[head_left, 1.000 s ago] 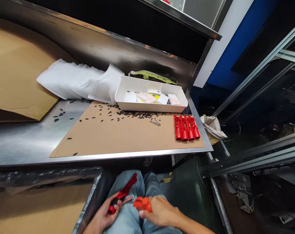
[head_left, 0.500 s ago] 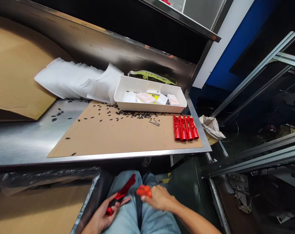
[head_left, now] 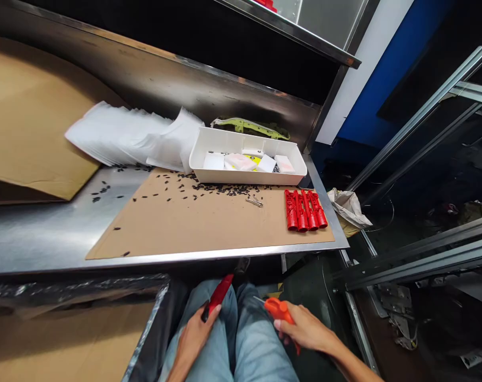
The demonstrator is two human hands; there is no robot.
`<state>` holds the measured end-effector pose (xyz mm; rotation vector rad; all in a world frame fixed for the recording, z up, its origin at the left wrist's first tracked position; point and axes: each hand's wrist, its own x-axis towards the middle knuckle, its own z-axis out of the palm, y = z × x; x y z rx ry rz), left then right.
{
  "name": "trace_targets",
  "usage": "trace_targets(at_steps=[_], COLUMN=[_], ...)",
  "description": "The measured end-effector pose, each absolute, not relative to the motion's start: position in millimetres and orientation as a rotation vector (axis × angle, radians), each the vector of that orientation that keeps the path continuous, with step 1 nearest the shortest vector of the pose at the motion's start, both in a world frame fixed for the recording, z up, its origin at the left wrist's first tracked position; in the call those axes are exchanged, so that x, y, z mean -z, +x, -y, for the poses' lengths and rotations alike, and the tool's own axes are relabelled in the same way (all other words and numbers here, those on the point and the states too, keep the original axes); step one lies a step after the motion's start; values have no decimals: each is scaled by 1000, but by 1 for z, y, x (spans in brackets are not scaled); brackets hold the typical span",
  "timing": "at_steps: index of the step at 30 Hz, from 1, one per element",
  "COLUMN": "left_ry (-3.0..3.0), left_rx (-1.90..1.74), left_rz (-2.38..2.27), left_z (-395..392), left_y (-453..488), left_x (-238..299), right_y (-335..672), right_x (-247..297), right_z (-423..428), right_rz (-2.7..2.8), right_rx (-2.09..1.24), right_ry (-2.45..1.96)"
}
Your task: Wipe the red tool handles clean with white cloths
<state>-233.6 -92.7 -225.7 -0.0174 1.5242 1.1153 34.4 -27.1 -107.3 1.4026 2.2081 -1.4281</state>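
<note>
Left hand is curled around the lower end of a red plastic piece, fingers closed on it. The long piece sticks up and away from the palm, tilted toward the table edge, above the left thigh. The right hand is closed in a fist around an orange tool. The tool's orange head shows past the thumb and a thin metal tip points left toward the red plastic piece, but the two are apart, with a gap over the lap between them. Both hands sit low over the jeans, below the front edge of the steel table.

On the table lies a sheet of cardboard. At its right end four red pieces lie side by side, touching one another, pointing away from the person. Just left of them is a small metal clip. Small black bits are scattered along the back of the cardboard and out onto the steel. Behind them stands a white tray with white and yellow packets inside, and a green part lies behind the tray against the steel back wall. Left of the tray a fanned stack of white bags leans over, and crumpled paper sits just off the table's right corner
</note>
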Motion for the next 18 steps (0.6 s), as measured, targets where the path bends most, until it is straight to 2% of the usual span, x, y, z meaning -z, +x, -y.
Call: trace_targets(at_steps=[4,8,13,18], left_ry=[359,454,140,-319], left_rx=[-1164,-1194,-1197,-1065], left_rz=[-1768,-1801,-1601,-1198], left_z=[91,96,93,84], left_y=[-234,-236,-242,-250], left_x=[209,200,201,203], right_y=[60,72,68,52], right_x=[80,63,62,66], right_z=[48,59,56,54], right_rz=[-2183,-2099,-2070,-2131], right_rx=[1364,1235,1334,1348], right_ry=[1520,1642,1600,1491])
